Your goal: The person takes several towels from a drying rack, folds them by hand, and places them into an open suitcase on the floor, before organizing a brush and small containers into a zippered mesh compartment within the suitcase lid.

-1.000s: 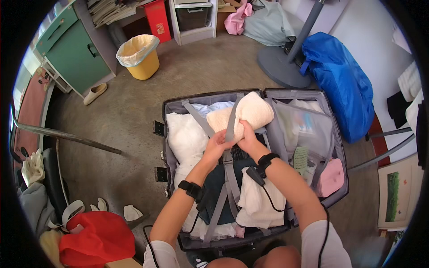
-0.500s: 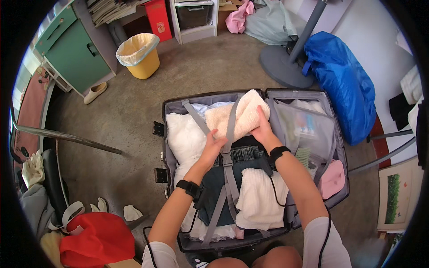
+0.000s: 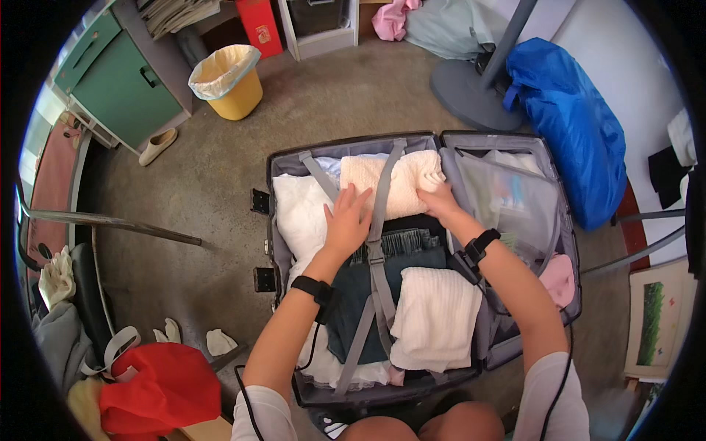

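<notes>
An open suitcase full of folded clothes lies before me. At its far side a cream, fluffy folded towel sits beneath a grey luggage strap. My right hand is closed on the towel's right edge, with the fingertips partly hidden. With fingers spread, my left hand rests at the towel's lower left corner, just left of the strap. Below are dark trousers, a white folded towel and the straps' buckle. White cloth fills the left side.
The suitcase's right half holds a mesh pocket and a pink pouch. Around it are a blue bag, a grey stand base, a yellow bin, a metal bar and a red bag.
The cream towel, tilted up at its right end before, now lies flatter and more level under the strap. My left hand's fingers have spread; my right hand has shifted down the towel's right edge.
</notes>
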{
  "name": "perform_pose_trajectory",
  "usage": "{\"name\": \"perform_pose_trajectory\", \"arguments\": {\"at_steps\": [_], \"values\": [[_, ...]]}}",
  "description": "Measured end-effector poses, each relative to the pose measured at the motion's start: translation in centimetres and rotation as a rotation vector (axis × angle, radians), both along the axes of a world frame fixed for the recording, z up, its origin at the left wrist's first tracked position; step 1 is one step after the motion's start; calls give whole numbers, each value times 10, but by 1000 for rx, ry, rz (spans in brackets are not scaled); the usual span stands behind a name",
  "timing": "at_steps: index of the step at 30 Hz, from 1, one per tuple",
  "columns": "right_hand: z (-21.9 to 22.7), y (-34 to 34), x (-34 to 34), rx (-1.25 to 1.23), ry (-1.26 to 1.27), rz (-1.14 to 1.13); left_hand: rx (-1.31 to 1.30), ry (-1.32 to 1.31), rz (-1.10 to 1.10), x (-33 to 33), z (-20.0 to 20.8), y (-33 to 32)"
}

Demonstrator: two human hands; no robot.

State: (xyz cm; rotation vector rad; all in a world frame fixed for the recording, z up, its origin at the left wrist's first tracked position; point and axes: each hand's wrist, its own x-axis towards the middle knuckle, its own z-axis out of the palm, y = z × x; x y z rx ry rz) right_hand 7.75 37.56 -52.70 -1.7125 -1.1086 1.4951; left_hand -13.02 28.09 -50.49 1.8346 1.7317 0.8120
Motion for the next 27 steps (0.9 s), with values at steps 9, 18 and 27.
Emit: {"name": "perform_pose_trajectory", "arguments": {"at_steps": [9,18,27], "values": [[13,-13,7,764,-965,954,-192,476,-167,-24,-11,2],[0,-5,-7,467,-1058,963,-169,661,-146,-14,-3,-16],[76,-110,51,370,-180,1118,-301,-132,-22,9,20,-189]]}}
